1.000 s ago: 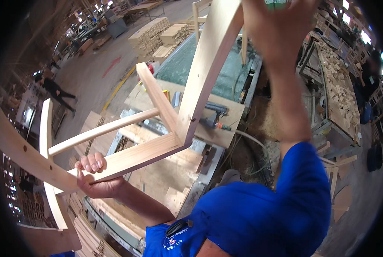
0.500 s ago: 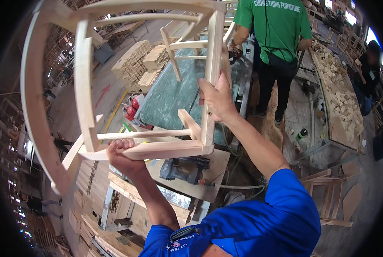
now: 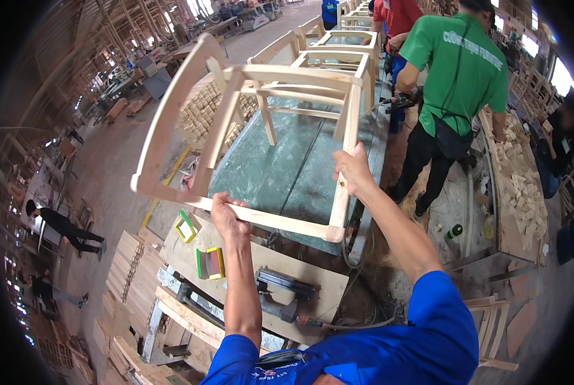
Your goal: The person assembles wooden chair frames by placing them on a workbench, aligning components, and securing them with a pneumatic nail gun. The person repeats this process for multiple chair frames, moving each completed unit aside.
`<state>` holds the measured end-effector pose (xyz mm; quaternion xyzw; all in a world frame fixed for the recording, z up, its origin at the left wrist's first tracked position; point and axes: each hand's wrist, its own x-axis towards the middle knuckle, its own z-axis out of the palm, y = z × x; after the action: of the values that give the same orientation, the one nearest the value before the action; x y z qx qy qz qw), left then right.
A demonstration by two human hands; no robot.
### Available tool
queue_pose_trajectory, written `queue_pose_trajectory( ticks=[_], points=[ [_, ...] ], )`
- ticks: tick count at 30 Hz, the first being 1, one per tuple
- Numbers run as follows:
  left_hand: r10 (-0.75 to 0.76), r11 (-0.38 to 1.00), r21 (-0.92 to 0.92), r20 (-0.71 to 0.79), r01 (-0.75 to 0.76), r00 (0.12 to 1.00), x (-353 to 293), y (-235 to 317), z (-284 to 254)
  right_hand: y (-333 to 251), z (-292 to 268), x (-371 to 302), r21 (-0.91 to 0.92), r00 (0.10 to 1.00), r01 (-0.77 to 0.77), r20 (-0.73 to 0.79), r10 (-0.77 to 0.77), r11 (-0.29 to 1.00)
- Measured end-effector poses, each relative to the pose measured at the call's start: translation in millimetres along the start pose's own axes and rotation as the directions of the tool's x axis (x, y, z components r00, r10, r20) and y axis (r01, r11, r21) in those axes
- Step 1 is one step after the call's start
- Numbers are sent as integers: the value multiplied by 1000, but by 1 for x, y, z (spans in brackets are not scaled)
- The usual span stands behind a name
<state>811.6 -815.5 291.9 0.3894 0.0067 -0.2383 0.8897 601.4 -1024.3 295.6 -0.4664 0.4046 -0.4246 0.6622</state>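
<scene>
Grips the near rail of a pale wooden chair frame (image 3: pixel 280 221) with the left hand (image 3: pixel 229 217) closed round it, and clamps the right hand (image 3: pixel 354 170) on the right-hand rail, short of the nearest corner. Holds the frame over the near end of the green-topped table (image 3: pixel 261 173); cannot tell whether touching it. Has the near rail lying crosswise to the table, dipping rightward, and the right-hand rail pointing toward the table's far end. Shows a nearly square outline, hard to read for a long axis; leans its longest piece, curved, up and away along the table's left. Has a power tool (image 3: pixel 280 282) and two small green-and-yellow boxes (image 3: pixel 211 263) on a board (image 3: pixel 328 289) before the table's near end. Shows more chair frames (image 3: pixel 276 49) farther along the table, a co-worker in green (image 3: pixel 457 70) to its right, and stacked wooden pieces (image 3: pixel 197 112) to its left.
</scene>
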Motion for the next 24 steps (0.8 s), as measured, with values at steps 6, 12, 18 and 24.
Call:
queue_pose_trajectory(
  ticks=[6, 12, 18, 24],
  points=[
    [-138, 990, 22, -50, 140, 989, 81, -42, 18, 15, 14, 69, -131, 993, -50, -112, 35, 990],
    [-193, 978, 103, 147, 179, 970, 164, -67, 26, 33, 34, 137, -235, 990, -13, -138, -20, 972],
    [-225, 884, 454, 199, 114, 954, 175, -74, 13, 53, 38, 157, -104, 982, 2, -186, -22, 995],
    [-353, 812, 544, 168, 212, 921, 124, -46, 6, 37, 23, 155, 32, 984, 104, -147, -99, 994]
  ],
)
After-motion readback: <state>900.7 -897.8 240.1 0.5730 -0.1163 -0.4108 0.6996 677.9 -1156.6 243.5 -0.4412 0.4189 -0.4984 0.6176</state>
